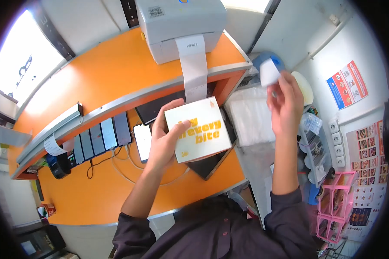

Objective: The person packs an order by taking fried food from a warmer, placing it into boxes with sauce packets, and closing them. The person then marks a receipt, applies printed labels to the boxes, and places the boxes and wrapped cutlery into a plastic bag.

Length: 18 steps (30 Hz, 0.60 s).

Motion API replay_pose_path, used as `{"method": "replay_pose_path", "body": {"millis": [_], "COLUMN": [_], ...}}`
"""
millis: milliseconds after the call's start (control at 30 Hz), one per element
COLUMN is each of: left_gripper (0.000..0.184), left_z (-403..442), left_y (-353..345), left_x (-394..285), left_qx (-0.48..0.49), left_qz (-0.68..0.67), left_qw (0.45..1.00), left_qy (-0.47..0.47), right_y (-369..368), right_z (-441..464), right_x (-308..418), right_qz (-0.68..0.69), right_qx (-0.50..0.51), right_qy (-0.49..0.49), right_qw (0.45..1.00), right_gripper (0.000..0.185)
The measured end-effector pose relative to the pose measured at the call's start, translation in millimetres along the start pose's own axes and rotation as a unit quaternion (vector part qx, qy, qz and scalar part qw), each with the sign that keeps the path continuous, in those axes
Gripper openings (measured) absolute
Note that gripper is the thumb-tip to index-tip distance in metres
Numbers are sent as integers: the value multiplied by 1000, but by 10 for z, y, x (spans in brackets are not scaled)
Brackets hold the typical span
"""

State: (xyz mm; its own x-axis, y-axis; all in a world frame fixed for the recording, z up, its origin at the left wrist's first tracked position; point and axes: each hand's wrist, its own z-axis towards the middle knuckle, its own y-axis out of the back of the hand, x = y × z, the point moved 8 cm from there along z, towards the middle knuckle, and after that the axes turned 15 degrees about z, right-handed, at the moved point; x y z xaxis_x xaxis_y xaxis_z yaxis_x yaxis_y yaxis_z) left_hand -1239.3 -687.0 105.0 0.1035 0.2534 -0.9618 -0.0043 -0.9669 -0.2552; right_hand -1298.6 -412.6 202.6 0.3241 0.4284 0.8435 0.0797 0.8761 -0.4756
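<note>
Dark shirt [229, 228] fills the bottom of the view, and above the orange desk [95, 194] the left hand [162, 144] grips a white box [203, 125] with yellow lettering, thumb pressed over its printed face and fingers clamped around its left side, seemingly to keep it steady and face-up. Well apart, the right hand [287, 103] pinches a small white slip [269, 72] at its edge, perhaps to avoid creasing it, while the printer's [168, 36] strip [193, 64] hangs over the shelf [95, 69], likely within easy reach.
</note>
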Motion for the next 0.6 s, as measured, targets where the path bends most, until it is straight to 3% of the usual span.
{"method": "replay_pose_path", "body": {"millis": [67,100,200,333,400,600], "left_gripper": [40,33,30,29,31,34], "left_z": [-212,-274,-361,-538,-574,-722], "left_y": [-132,-228,-595,-1131,-1344,-1857], "left_x": [238,365,448,299,362,532], "left_qx": [-42,-16,69,116,146,202], "left_qz": [-171,-202,-298,-317,-332,-308], "left_qw": [974,960,930,914,905,902], "left_qy": [142,194,202,224,221,226], "right_y": [113,166,212,214,145,302], "right_z": [-435,-623,-1204,-1904,-2024,-2162], "right_x": [154,227,472,650,718,902], "right_qz": [-2,-4,-52,-218,-260,-335], "right_qx": [-21,-29,-57,98,125,80], "right_qy": [12,20,187,375,408,434], "right_qw": [1000,999,979,896,866,832], "right_gripper": [18,18,19,11,10,10]}}
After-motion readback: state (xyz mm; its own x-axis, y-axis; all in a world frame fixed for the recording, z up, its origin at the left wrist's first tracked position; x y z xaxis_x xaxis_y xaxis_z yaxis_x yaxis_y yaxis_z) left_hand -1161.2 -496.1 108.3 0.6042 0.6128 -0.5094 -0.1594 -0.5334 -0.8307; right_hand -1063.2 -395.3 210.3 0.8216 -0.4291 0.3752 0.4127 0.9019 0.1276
